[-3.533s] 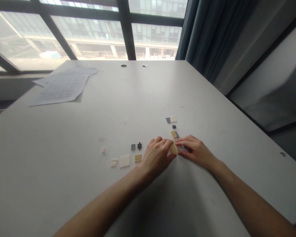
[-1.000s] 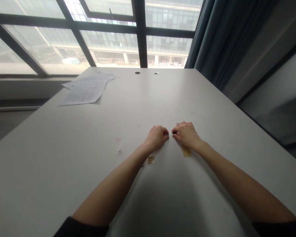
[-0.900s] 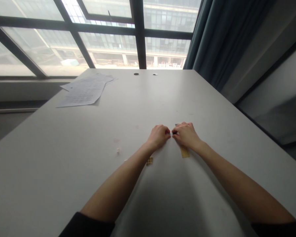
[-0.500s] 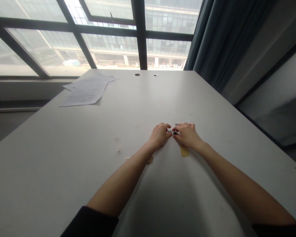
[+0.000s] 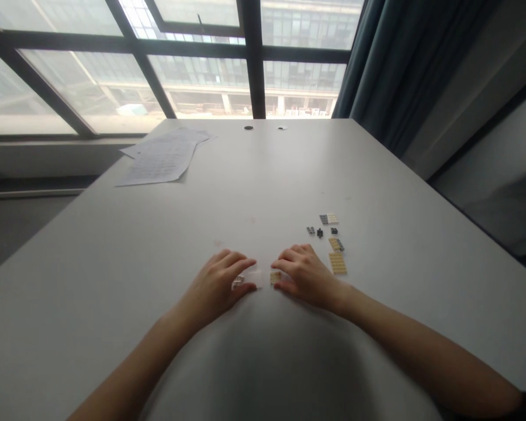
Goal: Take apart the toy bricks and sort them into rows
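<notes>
My left hand [image 5: 221, 279] lies low on the white table, thumb and fingers apart in a C shape. A small white toy brick [image 5: 238, 282] sits inside that curve, and a pale flat piece [image 5: 256, 279] lies between the fingertips. Facing it, my right hand [image 5: 305, 273] has its thumb and fingertips at two sides of a small tan toy brick [image 5: 274, 278]. Behind the right hand are a tan studded plate [image 5: 338, 263] and a tan and grey piece [image 5: 336, 244].
Farther back lie a grey and white plate [image 5: 329, 218], a grey piece [image 5: 311, 231] and black pieces [image 5: 319, 233]. Paper sheets [image 5: 160, 161] cover the far left of the table [image 5: 263, 175]. Windows stand beyond, with a dark curtain [image 5: 390, 76] at right.
Both hands have moved toward me and to the left, leaving the dark and grey pieces uncovered. They are now around the white and tan bricks.
</notes>
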`<state>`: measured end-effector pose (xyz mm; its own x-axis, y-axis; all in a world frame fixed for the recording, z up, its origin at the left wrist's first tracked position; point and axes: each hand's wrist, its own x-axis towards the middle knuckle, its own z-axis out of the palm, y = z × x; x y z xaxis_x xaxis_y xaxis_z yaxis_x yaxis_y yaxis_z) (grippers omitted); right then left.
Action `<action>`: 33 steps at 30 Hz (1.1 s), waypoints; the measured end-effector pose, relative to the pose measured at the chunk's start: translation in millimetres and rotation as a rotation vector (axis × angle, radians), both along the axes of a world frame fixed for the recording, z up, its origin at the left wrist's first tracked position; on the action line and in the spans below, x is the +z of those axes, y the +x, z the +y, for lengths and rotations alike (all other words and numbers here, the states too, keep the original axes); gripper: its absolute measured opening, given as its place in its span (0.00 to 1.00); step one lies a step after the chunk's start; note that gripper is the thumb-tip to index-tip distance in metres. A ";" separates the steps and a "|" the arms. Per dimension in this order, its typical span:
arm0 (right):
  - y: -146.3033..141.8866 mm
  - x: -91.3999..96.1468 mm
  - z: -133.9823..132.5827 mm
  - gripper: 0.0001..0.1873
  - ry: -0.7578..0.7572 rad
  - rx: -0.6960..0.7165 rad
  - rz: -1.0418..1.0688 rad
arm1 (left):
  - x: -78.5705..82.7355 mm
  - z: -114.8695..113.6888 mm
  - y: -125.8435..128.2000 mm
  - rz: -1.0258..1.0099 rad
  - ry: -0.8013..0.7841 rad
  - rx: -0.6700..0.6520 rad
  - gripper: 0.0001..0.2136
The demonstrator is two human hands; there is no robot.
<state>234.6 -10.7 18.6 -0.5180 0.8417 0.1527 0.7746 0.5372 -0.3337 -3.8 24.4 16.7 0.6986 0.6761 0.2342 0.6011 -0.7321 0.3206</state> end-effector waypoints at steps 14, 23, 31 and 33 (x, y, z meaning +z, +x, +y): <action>-13.4 -10.0 -1.8 0.07 -0.041 -0.069 0.010 | -2.8 -1.4 15.7 0.174 -0.010 -0.035 0.06; 32.7 -10.2 7.5 0.06 0.005 -0.217 -0.084 | -8.6 17.8 59.7 0.131 -0.043 -0.041 0.06; 61.9 -9.1 10.6 0.06 0.044 -0.326 -0.184 | -2.9 38.0 112.9 0.157 -0.056 -0.077 0.06; 63.9 -9.3 11.0 0.06 0.052 -0.333 -0.180 | -2.6 40.0 119.8 0.156 -0.059 -0.085 0.06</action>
<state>298.5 0.3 9.3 -0.2397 0.9620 0.1311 0.9535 0.2586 -0.1548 116.0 64.5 14.1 0.7787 0.6223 0.0802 0.5836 -0.7652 0.2717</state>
